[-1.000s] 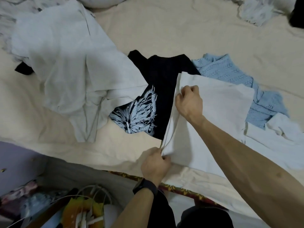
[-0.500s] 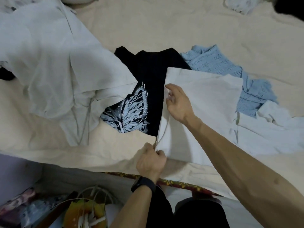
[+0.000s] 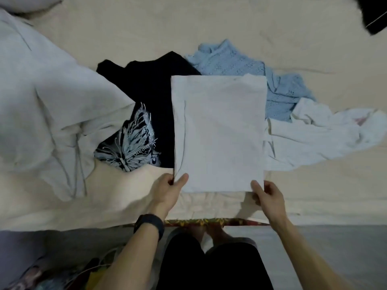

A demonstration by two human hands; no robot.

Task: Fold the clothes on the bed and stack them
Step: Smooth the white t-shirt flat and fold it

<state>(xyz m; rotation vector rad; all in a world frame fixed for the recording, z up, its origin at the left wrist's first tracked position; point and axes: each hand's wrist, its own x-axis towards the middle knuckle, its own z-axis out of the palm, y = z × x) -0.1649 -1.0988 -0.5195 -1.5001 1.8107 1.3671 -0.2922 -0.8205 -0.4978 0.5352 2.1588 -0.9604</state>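
Two hands hold one piece: the left hand (image 3: pixel 167 189) pinches the near left corner of the white cloth (image 3: pixel 219 132), thumb on top, and the right hand (image 3: pixel 269 195) pinches its near right corner the same way. The white cloth lies flat as a neat rectangle at the near edge of the bed (image 3: pixel 146 28), its far part overlapping a black tee (image 3: pixel 150 91) and a blue top (image 3: pixel 240 59). By my reading it is partway folded, likely with a last fold from the near edge yet to make. Further out nothing looks folded: the black tee is spread with its butterfly print showing, the blue top is crumpled behind, a pale garment (image 3: pixel 314 132) sprawls to the right, a large grey garment (image 3: pixel 52 101) is heaped at the left, and a dark item (image 3: pixel 372 15) sits at the far right corner. No stack shows yet, so most of the task is left.
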